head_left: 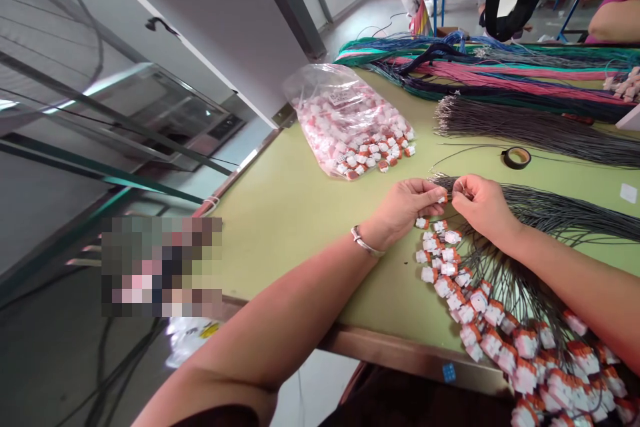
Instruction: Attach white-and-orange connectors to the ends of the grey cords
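My left hand (411, 205) pinches a small white and orange connector (442, 199) between thumb and fingers. Just right of it, my right hand (483, 203) is closed with its fingertips on a thin wire whose end is mostly hidden. Behind both hands lies a bundle of dark wires (555, 203) with bare metal ends. Below them, a heap of wired white and orange connectors (493, 337) spreads toward the table's front edge. Farther back, a clear plastic bag (333, 110) lies on its side, with loose connectors (377, 152) spilling from its mouth.
Black tape (516, 158) lies on the green table (300, 233). A second dark wire bundle (520, 130) and long pink, blue and green wires (480, 73) stretch along the back right. A small white piece (629, 193) sits at right. Another person's arm (615, 17) shows beyond.
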Tool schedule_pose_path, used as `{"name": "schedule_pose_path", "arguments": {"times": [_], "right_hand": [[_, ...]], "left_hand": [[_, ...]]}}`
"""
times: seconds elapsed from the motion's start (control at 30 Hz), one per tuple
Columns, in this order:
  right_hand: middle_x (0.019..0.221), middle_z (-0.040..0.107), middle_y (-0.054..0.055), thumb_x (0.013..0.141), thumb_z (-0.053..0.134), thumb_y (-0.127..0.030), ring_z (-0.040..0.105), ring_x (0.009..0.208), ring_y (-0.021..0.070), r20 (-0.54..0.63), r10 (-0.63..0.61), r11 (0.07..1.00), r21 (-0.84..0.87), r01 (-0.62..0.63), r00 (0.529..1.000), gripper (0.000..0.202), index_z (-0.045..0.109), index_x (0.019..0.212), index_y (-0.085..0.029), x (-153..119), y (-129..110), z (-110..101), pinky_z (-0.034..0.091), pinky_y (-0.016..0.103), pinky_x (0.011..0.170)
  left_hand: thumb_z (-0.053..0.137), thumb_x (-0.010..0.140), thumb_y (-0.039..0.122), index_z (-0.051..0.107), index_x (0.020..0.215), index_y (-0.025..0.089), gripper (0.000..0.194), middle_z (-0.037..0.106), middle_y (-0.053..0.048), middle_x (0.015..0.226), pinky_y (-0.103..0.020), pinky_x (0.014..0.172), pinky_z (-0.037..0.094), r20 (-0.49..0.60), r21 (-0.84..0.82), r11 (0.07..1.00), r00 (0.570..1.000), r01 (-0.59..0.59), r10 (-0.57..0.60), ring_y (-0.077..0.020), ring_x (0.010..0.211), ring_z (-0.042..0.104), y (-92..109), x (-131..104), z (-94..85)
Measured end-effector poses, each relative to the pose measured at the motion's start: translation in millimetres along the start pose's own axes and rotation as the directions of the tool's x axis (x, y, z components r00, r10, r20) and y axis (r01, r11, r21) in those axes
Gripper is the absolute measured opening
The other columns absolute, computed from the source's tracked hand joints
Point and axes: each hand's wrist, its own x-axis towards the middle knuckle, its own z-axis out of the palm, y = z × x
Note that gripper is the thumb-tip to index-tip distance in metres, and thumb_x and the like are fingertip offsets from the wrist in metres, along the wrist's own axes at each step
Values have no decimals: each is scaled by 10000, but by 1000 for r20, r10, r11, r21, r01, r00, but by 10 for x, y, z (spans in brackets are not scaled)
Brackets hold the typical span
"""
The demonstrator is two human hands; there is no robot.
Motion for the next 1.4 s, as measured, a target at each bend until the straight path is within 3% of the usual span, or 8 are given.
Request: {"name": "schedule_pose_path", "arguments": {"times": [0.33, 0.73, 0.97, 1.07, 1.13, 1.2, 1.3, 1.4], "right_hand": [[501, 409, -51, 651, 485, -266, 329, 496, 88, 41, 126, 985, 111, -130, 991, 97, 506, 593, -191, 18, -64, -49, 269, 246, 489], [555, 507, -27, 669, 501, -236, 414, 538, 103, -7, -25, 999, -31, 25, 1000, 64, 506, 621, -194, -6, 16, 43, 341, 255, 553], [555, 519, -25, 753, 572, -307, 465, 526, 101, 14, 36, 971, 237, -38, 999, 164, 586, 645, -184, 19, -15, -106, 375, 242, 515], [643, 602, -8, 823, 584, -414, 543, 549, 108, -162, 116, 923, 383, -46, 980, 255, 671, 888, -183, 20, 0, -139, 444, 247, 540], [632, 599, -16, 841, 583, -438, 514, 496, 96, -157, 133, 917, 393, -61, 979, 326, 687, 1014, -182, 18, 14, -136, 421, 241, 493], [589, 566, -31, 838, 593, -431, 438, 437, 80, -99, 126, 930, 358, -83, 987, 348, 701, 1044, -173, 17, 28, -126, 348, 236, 430], [566, 537, -31, 831, 578, -353, 390, 446, 79, -19, 112, 937, 335, -99, 994, 321, 715, 1035, -147, 17, 46, -117, 282, 244, 419], [584, 563, -21, 817, 521, -264, 359, 454, 79, 26, 129, 928, 348, -130, 991, 323, 695, 1053, -128, 14, 41, -114, 264, 252, 437]], "left_hand": [[860, 584, 235, 700, 764, 105, 273, 683, 2, 676, -187, 613, 508, 22, -18, 995, 995, -93, 94, -63, 590, 624, -35, 1, -25], [869, 560, 343, 700, 732, 111, 334, 642, 10, 554, -175, 520, 461, 57, 71, 995, 996, -72, 68, -55, 493, 563, -44, 45, -10], [777, 696, 313, 702, 797, 127, 225, 645, -5, 576, -191, 481, 439, 158, 330, 938, 986, -102, 52, -69, 476, 544, 18, -15, -114], [747, 721, 271, 744, 798, 146, 147, 713, -61, 729, -236, 608, 508, 470, 510, 811, 882, -286, 16, -112, 616, 619, 123, -131, -89], [713, 754, 255, 765, 815, 158, 126, 737, -98, 867, -266, 726, 527, 689, 522, 721, 724, -456, -40, -157, 766, 661, 202, -206, -57], [664, 798, 259, 764, 816, 163, 140, 735, -102, 902, -277, 780, 523, 736, 524, 649, 676, -552, -20, -171, 824, 663, 270, -235, -71], [580, 858, 279, 734, 789, 164, 204, 709, -77, 821, -301, 770, 509, 379, 771, 431, 881, -470, 282, -167, 779, 635, 335, -147, -237], [554, 875, 307, 711, 952, 171, 222, 683, -108, 978, -368, 833, 485, -97, 981, 191, 768, -33, 633, -226, 911, 613, 347, 47, -479]]}}
